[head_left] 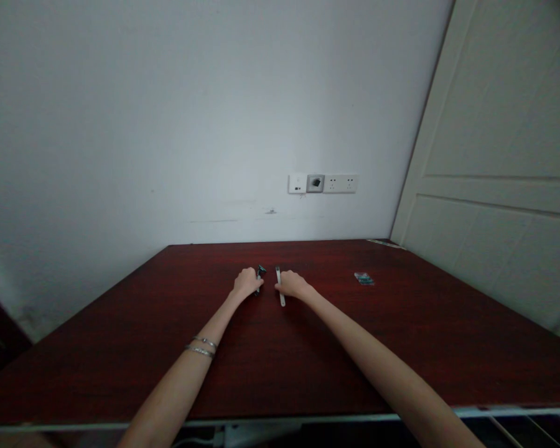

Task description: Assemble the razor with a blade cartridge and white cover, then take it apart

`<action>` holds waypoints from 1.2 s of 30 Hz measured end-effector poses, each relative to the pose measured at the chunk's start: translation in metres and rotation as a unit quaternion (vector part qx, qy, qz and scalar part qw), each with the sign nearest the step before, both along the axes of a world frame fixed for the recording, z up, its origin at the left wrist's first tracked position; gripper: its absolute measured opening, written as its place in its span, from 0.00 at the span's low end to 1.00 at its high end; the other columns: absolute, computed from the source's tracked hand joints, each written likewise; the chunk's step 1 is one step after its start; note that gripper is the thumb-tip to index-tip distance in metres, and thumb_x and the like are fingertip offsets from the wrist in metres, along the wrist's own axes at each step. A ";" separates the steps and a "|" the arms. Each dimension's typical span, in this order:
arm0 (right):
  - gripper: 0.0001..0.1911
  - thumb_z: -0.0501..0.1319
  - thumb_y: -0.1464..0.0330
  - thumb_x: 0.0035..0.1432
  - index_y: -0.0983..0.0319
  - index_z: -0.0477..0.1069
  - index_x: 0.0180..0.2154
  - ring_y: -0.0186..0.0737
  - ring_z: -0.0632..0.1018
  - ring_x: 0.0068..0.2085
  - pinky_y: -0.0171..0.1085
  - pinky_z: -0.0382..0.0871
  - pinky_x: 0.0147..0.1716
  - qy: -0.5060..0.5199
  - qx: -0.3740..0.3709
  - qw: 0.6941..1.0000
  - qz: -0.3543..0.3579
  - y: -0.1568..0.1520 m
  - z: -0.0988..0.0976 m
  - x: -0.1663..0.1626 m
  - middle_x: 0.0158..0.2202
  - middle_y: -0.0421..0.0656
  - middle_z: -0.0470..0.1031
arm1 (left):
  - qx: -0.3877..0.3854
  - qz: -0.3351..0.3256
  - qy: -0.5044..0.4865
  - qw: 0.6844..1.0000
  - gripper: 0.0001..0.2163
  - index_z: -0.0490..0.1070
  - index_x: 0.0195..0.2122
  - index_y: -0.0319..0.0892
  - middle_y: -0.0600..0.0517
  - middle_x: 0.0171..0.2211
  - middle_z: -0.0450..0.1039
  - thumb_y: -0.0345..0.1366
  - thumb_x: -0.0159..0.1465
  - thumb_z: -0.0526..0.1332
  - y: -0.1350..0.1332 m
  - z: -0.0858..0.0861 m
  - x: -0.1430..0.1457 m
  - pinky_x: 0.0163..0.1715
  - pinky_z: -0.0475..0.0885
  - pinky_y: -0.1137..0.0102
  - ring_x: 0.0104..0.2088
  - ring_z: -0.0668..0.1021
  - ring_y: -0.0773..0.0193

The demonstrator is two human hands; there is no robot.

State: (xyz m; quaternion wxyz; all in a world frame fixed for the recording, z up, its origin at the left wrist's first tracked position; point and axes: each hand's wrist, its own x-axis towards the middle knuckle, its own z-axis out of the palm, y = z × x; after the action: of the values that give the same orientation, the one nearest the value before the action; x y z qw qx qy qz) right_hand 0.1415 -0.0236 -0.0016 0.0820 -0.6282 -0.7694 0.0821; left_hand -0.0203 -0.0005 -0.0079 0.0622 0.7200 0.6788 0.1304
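My left hand (246, 283) is closed around the handle of a razor (261, 270), whose dark, wide head points away from me. Close by on its right, my right hand (291, 284) grips a slim white stick (282, 300) with a small dark tip at the far end and what looks like a hole at the near end. Both things are held at or just over the dark red table (205, 261), and a narrow gap separates them. My fingers partly hide each handle.
To the right lies a small clear packet (364, 279) with dark teal pieces in it. A wall with sockets (340, 183) rises behind the table. A pale panelled door (494, 180) stands along the right side. A thin light strip (386, 244) lies at the back right corner.
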 end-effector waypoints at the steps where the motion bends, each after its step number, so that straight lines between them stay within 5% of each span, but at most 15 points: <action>1: 0.18 0.57 0.62 0.52 0.65 0.71 0.42 0.51 0.75 0.44 0.41 0.69 0.38 -0.001 0.002 1.000 0.001 0.000 0.000 0.000 0.43 0.55 0.74 | 0.001 -0.002 0.003 1.000 0.13 0.74 0.33 0.37 0.40 0.37 0.75 0.41 0.53 0.58 0.000 0.000 0.000 0.32 0.68 0.71 0.39 0.77 0.54; 11: 0.22 0.52 0.52 0.55 0.63 0.73 0.32 0.48 0.77 0.37 0.38 0.67 0.34 0.012 0.028 0.997 0.077 0.003 0.000 0.032 0.36 0.51 0.76 | 0.001 -0.015 -0.004 1.000 0.12 0.74 0.32 0.38 0.41 0.36 0.76 0.41 0.53 0.58 0.006 -0.005 0.001 0.30 0.68 0.72 0.37 0.77 0.56; 16: 0.19 0.54 0.53 0.55 0.61 0.71 0.37 0.41 0.75 0.34 0.37 0.66 0.34 0.071 0.111 0.984 0.121 0.000 0.005 0.105 0.33 0.45 0.74 | -0.006 -0.018 -0.013 1.000 0.12 0.74 0.29 0.38 0.42 0.35 0.76 0.41 0.53 0.58 0.008 -0.007 0.000 0.29 0.67 0.72 0.36 0.77 0.56; 22: 0.28 0.58 0.55 0.50 0.60 0.64 0.52 0.51 0.67 0.52 0.48 0.58 0.52 0.090 0.216 0.970 0.063 0.003 -0.006 0.222 0.51 0.51 0.67 | 0.005 -0.020 -0.033 0.999 0.15 0.73 0.26 0.38 0.42 0.32 0.75 0.47 0.54 0.57 0.008 -0.006 -0.003 0.28 0.65 0.72 0.34 0.77 0.57; 28: 0.38 0.60 0.52 0.46 0.60 0.59 0.57 0.53 0.65 0.55 0.49 0.58 0.53 0.121 0.148 0.982 0.003 0.002 -0.023 0.302 0.56 0.50 0.63 | 0.034 -0.006 -0.100 0.994 0.18 0.70 0.20 0.39 0.45 0.24 0.73 0.47 0.58 0.53 0.009 -0.003 -0.011 0.25 0.61 0.73 0.29 0.75 0.60; 36: 0.46 0.61 0.55 0.45 0.60 0.45 0.62 0.49 0.70 0.51 0.48 0.58 0.53 0.153 0.061 0.986 0.039 0.002 -0.039 0.310 0.51 0.48 0.70 | 0.031 0.036 -0.125 0.991 0.14 0.70 0.20 0.39 0.47 0.22 0.72 0.42 0.56 0.55 0.009 -0.005 -0.021 0.26 0.61 0.73 0.28 0.75 0.60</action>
State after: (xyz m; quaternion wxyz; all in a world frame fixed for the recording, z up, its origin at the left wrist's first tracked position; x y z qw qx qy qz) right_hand 0.4518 -0.0215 -0.0403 0.2334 -0.5718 -0.7751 0.1332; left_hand -0.0417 0.0087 -0.0127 0.1199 0.6746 0.6868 0.2425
